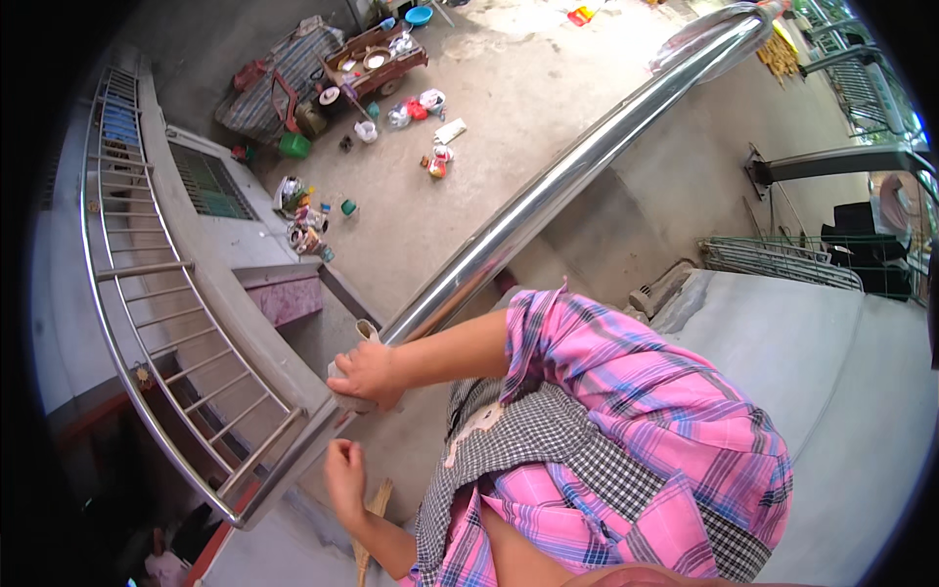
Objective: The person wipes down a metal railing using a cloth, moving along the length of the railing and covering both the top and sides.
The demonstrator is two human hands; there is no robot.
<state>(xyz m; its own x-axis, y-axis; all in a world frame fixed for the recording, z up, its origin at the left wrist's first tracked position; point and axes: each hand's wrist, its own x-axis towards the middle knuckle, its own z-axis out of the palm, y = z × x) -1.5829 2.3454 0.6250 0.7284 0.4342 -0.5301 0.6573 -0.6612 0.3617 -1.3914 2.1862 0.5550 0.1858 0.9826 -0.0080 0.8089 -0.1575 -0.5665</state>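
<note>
My right hand (369,373) grips a greyish cloth (352,396) wrapped against a shiny metal handrail (506,227), near its lower end by a corner. A rolled, pale end of what seems the same cloth sticks up beyond the knuckles. Below it in the picture, my left hand (345,473) is apart from the rail, fingers curled in, with nothing visible in it. A straw broom (375,517) lies or stands behind my left forearm, partly hidden. I wear a pink plaid shirt and a black-and-white checked apron (528,433).
A barred metal railing (198,345) curves along the left. Clear plastic (704,48) wraps the handrail's far end. In the yard below stand a loaded cart (381,62), several bags (418,108) and a green bucket (295,144). A metal bracket (829,163) juts out at right.
</note>
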